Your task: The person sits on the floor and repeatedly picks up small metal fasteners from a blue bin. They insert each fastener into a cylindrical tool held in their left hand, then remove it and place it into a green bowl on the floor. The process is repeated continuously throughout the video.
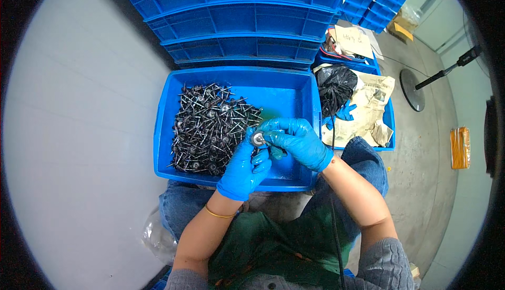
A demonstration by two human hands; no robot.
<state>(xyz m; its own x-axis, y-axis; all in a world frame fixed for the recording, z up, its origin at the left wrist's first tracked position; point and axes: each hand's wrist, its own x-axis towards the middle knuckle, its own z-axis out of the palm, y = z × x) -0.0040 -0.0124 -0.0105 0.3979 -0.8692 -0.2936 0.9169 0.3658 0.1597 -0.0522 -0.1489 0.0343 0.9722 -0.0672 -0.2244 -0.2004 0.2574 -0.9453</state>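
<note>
My left hand (pixel 243 168), in a blue glove, is closed around a small part with a round metal end (pixel 257 139). From the right, my gloved right hand (pixel 301 142) meets it, its fingertips pinched on the same part. Both hands are above the front middle of a shallow blue plastic tray (pixel 284 92). A heap of similar small dark parts with thin metal shafts (pixel 208 127) fills the tray's left side. My fingers hide much of the held part.
Stacked blue crates (pixel 236 21) rise behind the tray. To the right, another blue bin holds brown paper (pixel 371 108), a black plastic bag (pixel 336 87) and a blue glove (pixel 345 112). A black round-based stand (pixel 413 90) is farther right. A dark cord (pixel 334 227) hangs near my right arm.
</note>
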